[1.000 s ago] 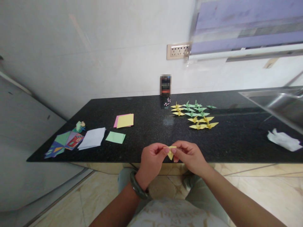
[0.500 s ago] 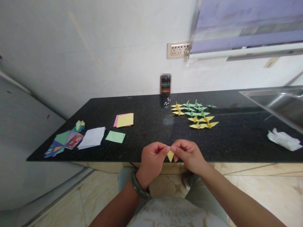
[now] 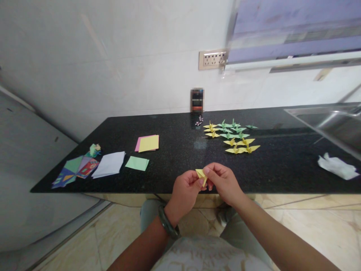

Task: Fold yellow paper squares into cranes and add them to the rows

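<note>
A small folded piece of yellow paper (image 3: 201,174) is held between both hands, over the front edge of the black counter. My left hand (image 3: 186,190) pinches it from the left and below, thumb on top. From the right, my right hand (image 3: 222,181) pinches its upper right part, so some of the folds are hidden behind the fingers. Beyond the hands, yellow paper cranes (image 3: 244,142) and green paper cranes (image 3: 233,130) stand in short rows. To the left lie yellow square sheets (image 3: 149,143) over pink ones, and green sheets (image 3: 137,163).
White paper (image 3: 109,165), a colourful packet (image 3: 75,171) and crumpled paper scraps (image 3: 94,150) lie at the left. A phone-like object (image 3: 197,101) leans on the wall behind a beaded strand (image 3: 199,121). White tissue (image 3: 338,166) and a metal sink (image 3: 332,124) are at the right.
The folded yellow paper has turned, with a wider pointed part now showing above the fingers. My left hand has shifted slightly right and lower on it; both hands still hold it.
</note>
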{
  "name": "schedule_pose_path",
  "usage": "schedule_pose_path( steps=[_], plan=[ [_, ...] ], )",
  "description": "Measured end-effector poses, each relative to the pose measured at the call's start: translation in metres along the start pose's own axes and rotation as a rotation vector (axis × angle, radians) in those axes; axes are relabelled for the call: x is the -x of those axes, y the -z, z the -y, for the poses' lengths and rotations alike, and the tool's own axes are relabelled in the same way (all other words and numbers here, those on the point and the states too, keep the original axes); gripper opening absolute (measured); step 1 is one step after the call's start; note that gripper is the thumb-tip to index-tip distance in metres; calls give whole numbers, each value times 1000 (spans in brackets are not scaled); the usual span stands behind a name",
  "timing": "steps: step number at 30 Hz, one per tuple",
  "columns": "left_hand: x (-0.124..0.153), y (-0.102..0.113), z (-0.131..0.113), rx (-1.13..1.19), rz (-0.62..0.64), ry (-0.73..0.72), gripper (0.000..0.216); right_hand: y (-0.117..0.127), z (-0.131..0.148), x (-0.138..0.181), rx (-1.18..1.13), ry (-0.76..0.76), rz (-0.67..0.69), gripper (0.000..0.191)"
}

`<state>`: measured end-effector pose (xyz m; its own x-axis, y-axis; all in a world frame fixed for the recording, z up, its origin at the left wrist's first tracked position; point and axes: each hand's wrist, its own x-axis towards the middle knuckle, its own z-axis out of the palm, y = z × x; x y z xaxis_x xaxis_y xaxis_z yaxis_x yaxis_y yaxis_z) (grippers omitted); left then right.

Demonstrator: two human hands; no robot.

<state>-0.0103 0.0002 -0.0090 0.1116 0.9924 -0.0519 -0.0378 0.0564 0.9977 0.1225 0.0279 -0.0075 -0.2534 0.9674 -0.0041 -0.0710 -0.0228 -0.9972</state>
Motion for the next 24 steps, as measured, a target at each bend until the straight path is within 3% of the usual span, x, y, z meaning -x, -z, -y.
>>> schedule_pose_path(
  steps=[3, 9, 16, 21, 24],
  plan=[
    [1, -2, 0, -37, -6, 12, 21, 0, 0, -1, 89, 2, 15, 28],
    [4, -4, 2, -56, 40, 30, 25, -1, -2, 0, 177, 139, -163, 25],
    [3, 0, 0, -321, -37, -8, 33, 0, 0, 1, 123, 63, 17, 25],
    [2, 1, -1, -261, 7, -4, 33, 1, 3, 0, 164, 123, 0, 28],
    [1, 0, -3, -163, 10, 21, 28, 3, 3, -2, 166, 71, -19, 33]
  ],
)
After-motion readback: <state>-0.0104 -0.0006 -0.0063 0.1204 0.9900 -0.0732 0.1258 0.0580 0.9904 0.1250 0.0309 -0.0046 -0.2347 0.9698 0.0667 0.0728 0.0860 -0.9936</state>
